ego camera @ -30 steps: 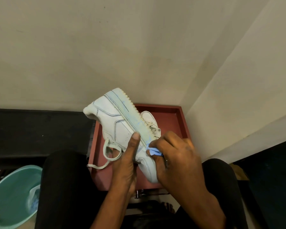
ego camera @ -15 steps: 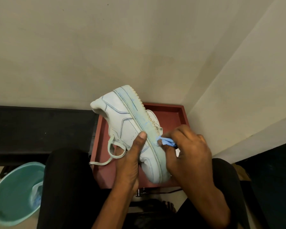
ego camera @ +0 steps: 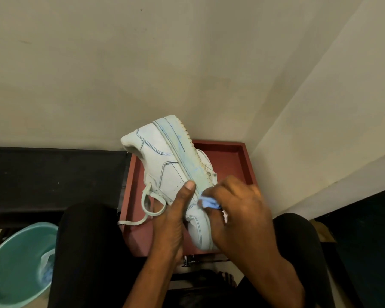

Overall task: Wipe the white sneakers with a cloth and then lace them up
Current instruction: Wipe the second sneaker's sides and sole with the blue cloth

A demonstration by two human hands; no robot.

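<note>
A white sneaker (ego camera: pixel 165 161) is held on its side above a red tray, sole edge turned up and heel pointing away to the left. My left hand (ego camera: pixel 172 215) grips it from below, thumb lying along the midsole. My right hand (ego camera: pixel 240 210) presses a small blue cloth (ego camera: pixel 208 202) against the midsole near the toe. A loose white lace (ego camera: pixel 146 207) dangles from the sneaker over the tray. A second white sneaker (ego camera: pixel 206 162) lies in the tray behind the first, mostly hidden.
The red tray (ego camera: pixel 229 156) sits in a wall corner, between my knees in black trousers. A black bench (ego camera: pixel 53 174) runs along the wall at left. A teal basin (ego camera: pixel 13 263) with a blue cloth in it stands on the floor at lower left.
The sneaker has been lifted and tilted slightly. My right hand with the cloth slid up the midsole, then back down toward the toe.
</note>
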